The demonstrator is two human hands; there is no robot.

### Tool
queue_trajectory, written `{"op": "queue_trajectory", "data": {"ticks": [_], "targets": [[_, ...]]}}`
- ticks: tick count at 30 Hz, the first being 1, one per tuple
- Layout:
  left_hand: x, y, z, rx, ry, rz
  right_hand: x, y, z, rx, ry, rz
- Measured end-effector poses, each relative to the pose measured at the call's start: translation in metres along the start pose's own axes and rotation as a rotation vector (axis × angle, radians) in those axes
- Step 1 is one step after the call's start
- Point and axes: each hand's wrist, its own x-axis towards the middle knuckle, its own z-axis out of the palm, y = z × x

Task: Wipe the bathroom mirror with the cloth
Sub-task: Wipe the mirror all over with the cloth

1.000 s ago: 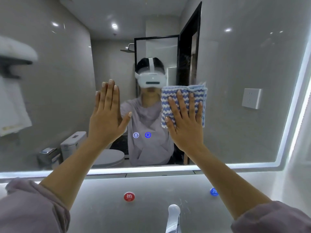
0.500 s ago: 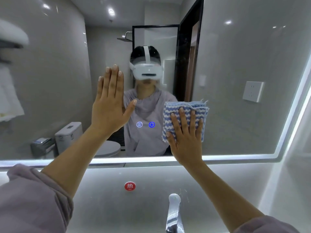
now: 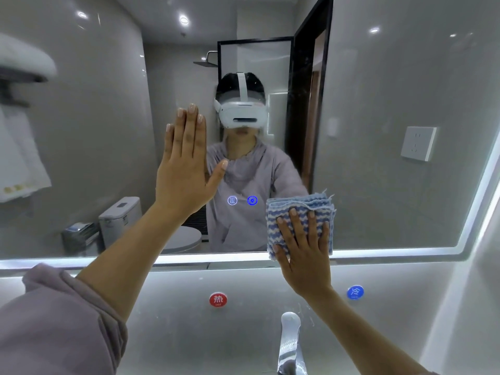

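Cloth point(image 3: 300, 205) is pressed to the mirror point(image 3: 378, 109) by the right hand point(image 3: 305, 255), grip flat; left hand point(image 3: 184, 169) flat.

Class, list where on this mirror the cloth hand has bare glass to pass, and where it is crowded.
Free: the wide glass right of the cloth, up to the lit right edge of the mirror; also glass left of the left hand. Crowded: between the hands, around two lit touch icons.
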Motion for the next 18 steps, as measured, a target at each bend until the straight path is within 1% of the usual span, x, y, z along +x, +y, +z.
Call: {"op": "queue_trajectory", "data": {"ticks": [5, 8, 14, 18], "targets": [[0.001, 0.001, -0.001, 0.001, -0.014, -0.008, 0.000, -0.009, 0.000, 0.045, 0.010, 0.024], [0.001, 0.002, -0.001, -0.001, -0.024, -0.015, -0.003, -0.020, 0.003, 0.052, -0.023, 0.022], [0.001, 0.001, -0.001, -0.010, -0.031, -0.017, -0.006, -0.062, 0.016, 0.064, -0.040, 0.019], [0.001, 0.001, -0.001, -0.010, -0.046, -0.026, -0.001, -0.089, 0.018, 0.069, -0.027, -0.030]]}}
